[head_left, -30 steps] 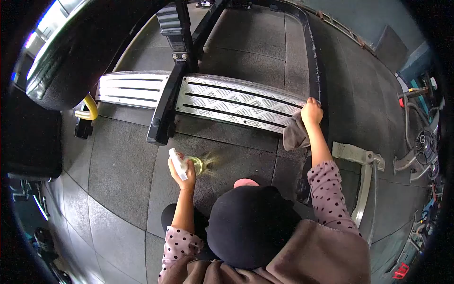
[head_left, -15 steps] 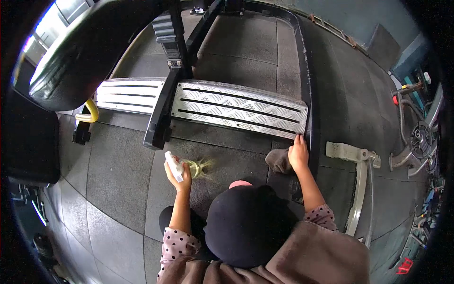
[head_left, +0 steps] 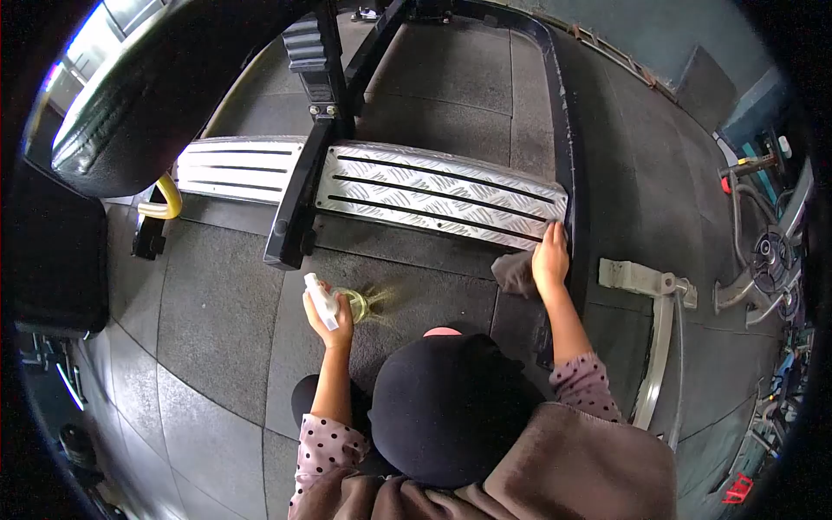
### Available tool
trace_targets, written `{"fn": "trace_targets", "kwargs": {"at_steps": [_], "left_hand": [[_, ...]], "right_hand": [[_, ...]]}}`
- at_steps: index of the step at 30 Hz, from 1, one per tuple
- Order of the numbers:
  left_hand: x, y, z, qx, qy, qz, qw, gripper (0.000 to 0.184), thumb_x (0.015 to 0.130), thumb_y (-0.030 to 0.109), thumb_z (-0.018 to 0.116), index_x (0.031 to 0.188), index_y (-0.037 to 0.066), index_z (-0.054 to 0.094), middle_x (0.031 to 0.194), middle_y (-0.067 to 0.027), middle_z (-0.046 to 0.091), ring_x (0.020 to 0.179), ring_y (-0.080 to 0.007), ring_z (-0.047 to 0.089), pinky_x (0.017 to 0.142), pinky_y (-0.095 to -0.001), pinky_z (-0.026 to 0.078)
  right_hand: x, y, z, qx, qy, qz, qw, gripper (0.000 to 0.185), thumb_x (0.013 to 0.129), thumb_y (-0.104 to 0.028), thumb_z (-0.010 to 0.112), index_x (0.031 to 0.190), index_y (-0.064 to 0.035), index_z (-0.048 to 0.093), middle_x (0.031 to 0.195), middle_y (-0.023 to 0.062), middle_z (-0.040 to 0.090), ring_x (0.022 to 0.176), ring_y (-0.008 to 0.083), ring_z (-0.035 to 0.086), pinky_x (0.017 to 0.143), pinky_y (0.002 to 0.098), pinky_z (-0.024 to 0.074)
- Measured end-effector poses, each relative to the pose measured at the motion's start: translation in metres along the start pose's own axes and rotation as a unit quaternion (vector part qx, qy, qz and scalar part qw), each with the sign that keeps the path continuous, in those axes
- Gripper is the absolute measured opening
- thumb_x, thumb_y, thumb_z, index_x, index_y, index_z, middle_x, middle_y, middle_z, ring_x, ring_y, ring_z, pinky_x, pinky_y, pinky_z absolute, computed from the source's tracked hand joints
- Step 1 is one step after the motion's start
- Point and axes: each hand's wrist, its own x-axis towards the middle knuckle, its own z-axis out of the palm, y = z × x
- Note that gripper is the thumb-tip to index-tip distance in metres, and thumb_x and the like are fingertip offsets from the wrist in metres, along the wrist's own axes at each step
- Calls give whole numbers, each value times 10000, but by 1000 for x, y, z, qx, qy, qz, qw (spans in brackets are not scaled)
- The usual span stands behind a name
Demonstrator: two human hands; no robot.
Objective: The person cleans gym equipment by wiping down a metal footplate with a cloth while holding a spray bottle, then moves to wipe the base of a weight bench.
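My left hand (head_left: pixel 336 319) is wrapped round a spray bottle with a white trigger head (head_left: pixel 321 301) and a clear body (head_left: pixel 355 303) that looks yellowish. The bottle is tilted above the dark floor mat. My right hand (head_left: pixel 551 262) is at the right end of the silver diamond-patterned footplate (head_left: pixel 438 186), its fingertips at the plate's corner by the black frame. A grey-brown cloth (head_left: pixel 514 274) bunches out from under its palm, to the left. Part of the cloth is hidden by the hand.
A black upright post (head_left: pixel 316 78) and beam split the footplate. A black padded cushion (head_left: pixel 130 113) juts in at upper left above a yellow handle (head_left: pixel 166 199). The black frame tube (head_left: pixel 568 139) runs along the right, and a beige metal stand (head_left: pixel 646 279) is beyond it.
My right hand has moved up a little along the plate's right end, and the cloth has shifted up with it. My left hand and the spray bottle have hardly moved.
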Motion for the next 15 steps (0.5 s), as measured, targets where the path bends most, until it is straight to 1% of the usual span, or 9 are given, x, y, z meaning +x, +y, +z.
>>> {"fn": "trace_targets", "kwargs": {"at_steps": [4,7,8,9,11,13,15], "left_hand": [[1,-4,2,-9,0,-1,1000,415,779,-23,629,1166,18,489,1056,-81,538,1002,-201,544,929,-342,429],[3,5,2,21,19,28,999,344,767,25,642,1086,5,515,977,-109,545,914,-251,564,856,-355,455],[2,10,3,-9,21,7,1000,362,765,17,644,1101,6,508,986,-106,550,926,-244,568,866,-351,456],[0,9,3,-14,16,-4,1000,377,768,8,640,1119,13,502,1005,-98,545,954,-232,557,887,-349,445],[1,9,3,-26,12,-23,999,408,775,-9,632,1156,27,492,1043,-80,535,1011,-207,534,930,-346,422],[2,6,3,-10,11,-17,1000,412,769,-10,628,1157,20,494,1041,-76,534,996,-203,535,928,-342,422],[2,5,3,-9,11,-13,1000,411,768,-8,625,1158,17,496,1042,-75,536,990,-200,536,929,-343,421]], "right_hand": [[-8,-1,11,-24,35,-21,999,537,908,-101,486,1400,86,378,1506,234,332,1386,347,360,1075,394,400],[10,-4,13,-6,43,9,999,517,914,-113,475,1382,91,395,1490,244,357,1381,342,370,1070,388,404],[17,-5,12,11,36,26,999,514,911,-114,482,1376,90,404,1480,246,372,1378,339,375,1072,384,402],[17,-4,10,6,23,23,999,533,908,-115,490,1391,87,387,1491,246,356,1380,341,371,1071,385,403],[10,-4,4,1,30,8,1000,552,910,-120,493,1406,85,365,1493,243,350,1385,342,363,1068,386,408],[-7,-4,0,2,5,-1,1000,568,913,-122,499,1420,82,343,1506,238,328,1387,343,359,1064,388,413],[-18,-7,1,2,-31,10,999,608,907,-119,524,1447,58,309,1545,216,255,1412,336,316,1052,409,424]]}}
